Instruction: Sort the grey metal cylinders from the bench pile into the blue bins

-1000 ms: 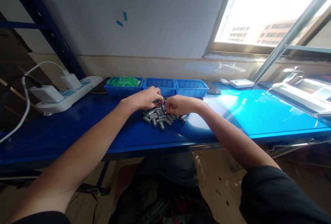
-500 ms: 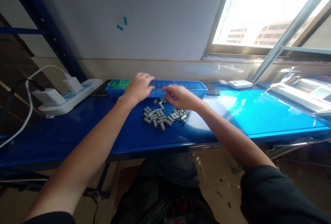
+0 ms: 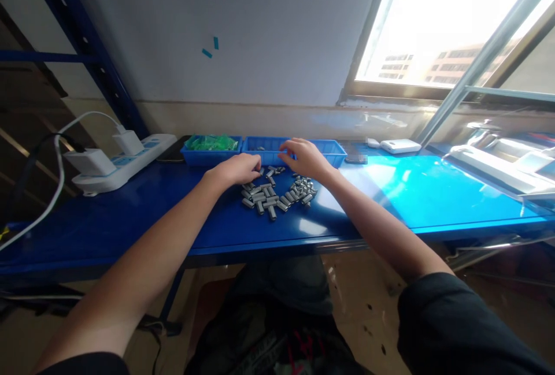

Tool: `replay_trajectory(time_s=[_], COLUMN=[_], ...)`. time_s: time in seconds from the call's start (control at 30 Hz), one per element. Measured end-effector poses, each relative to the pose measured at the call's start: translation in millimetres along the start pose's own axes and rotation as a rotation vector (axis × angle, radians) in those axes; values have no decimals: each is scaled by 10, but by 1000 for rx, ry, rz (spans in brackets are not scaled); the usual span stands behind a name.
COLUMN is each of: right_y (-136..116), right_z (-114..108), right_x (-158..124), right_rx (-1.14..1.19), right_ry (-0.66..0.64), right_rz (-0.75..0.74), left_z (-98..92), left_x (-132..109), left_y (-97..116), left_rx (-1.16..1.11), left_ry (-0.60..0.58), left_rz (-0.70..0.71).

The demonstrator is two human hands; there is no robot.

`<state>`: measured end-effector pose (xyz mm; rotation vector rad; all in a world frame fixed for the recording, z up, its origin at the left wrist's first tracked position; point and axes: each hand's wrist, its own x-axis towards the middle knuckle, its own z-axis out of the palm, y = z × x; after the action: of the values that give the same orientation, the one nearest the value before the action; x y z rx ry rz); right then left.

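Note:
Small grey metal cylinders [image 3: 259, 197] lie in a loose pile on the blue table. A heap of smaller shiny metal pieces [image 3: 303, 187] adjoins it on the right. My left hand [image 3: 238, 168] is low at the pile's far left edge, its fingers bent together with a metal cylinder [image 3: 262, 172] at the tips. The fingers partly hide the grip. My right hand [image 3: 303, 158] hovers by the front rim of the middle blue bin [image 3: 271, 149], thumb and fingers curved but apart, nothing visible between them. A small grey piece lies inside that bin.
A blue bin [image 3: 212, 159] with green plastic packets [image 3: 212, 143] stands at the left of the row, another blue bin [image 3: 333, 152] at the right. A white power strip [image 3: 125, 167] with plugged-in chargers is farther left. A white device [image 3: 399, 145] sits near the window.
My left hand has come down from above the bins to the metal cylinders. My right hand has moved slightly right, and its thumb and fingers have spread apart.

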<state>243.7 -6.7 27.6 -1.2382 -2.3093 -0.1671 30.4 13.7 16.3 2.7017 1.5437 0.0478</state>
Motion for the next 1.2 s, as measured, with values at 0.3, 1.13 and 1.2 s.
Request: replay_trajectory(time_s=[0.3, 1.13, 1.2], right_y=[-55, 219, 327], right_z=[89, -373, -326], right_x=[-119, -53, -89], right_rx=[-25, -193, -260], right_ry=[-353, 442, 276], right_rz=[-124, 247, 352], left_z=[37, -104, -95], left_x=[15, 59, 37], left_y=[110, 173, 299], left_rx=[43, -3, 25], left_ry=[68, 419, 289], left_rz=[-70, -180, -177])
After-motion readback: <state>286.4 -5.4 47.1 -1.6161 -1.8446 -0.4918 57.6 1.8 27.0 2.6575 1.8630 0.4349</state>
